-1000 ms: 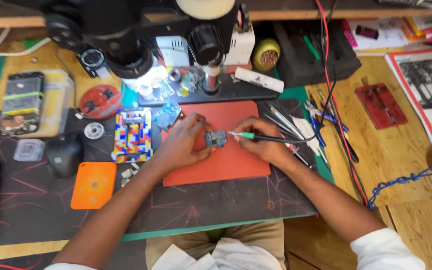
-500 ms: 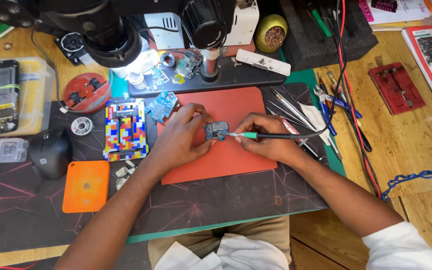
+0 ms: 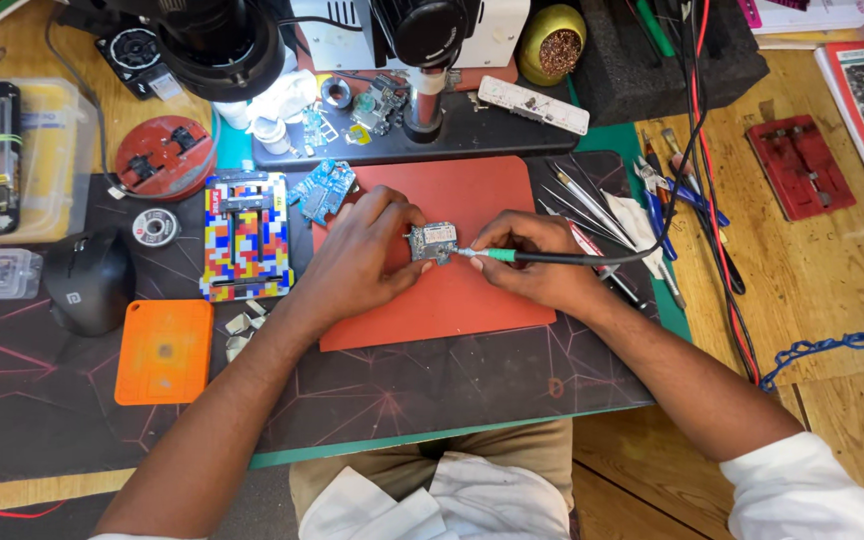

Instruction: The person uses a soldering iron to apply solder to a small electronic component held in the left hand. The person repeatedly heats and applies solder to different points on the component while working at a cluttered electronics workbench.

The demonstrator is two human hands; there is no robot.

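My left hand [image 3: 362, 262] pinches a small grey circuit board [image 3: 434, 241] and holds it just above a red work mat [image 3: 472, 195]. My right hand [image 3: 537, 258] grips a thin black soldering iron with a green collar [image 3: 500, 255]. Its tip touches the right edge of the board. The iron's black cable [image 3: 652, 235] runs off to the right and up over the bench. Both forearms reach in from the bottom of the view.
A microscope base [image 3: 422, 95] stands behind the mat with small parts around it. Left of the mat lie a multicoloured holder [image 3: 245, 238], an orange pad [image 3: 164, 350], a black mouse [image 3: 92, 280] and a solder spool [image 3: 155, 228]. Tweezers [image 3: 592, 205] and a red jig [image 3: 800, 165] lie to the right.
The view has shifted downward and closer to the hands. Both hands stay on the board and the iron in nearly the same pose.
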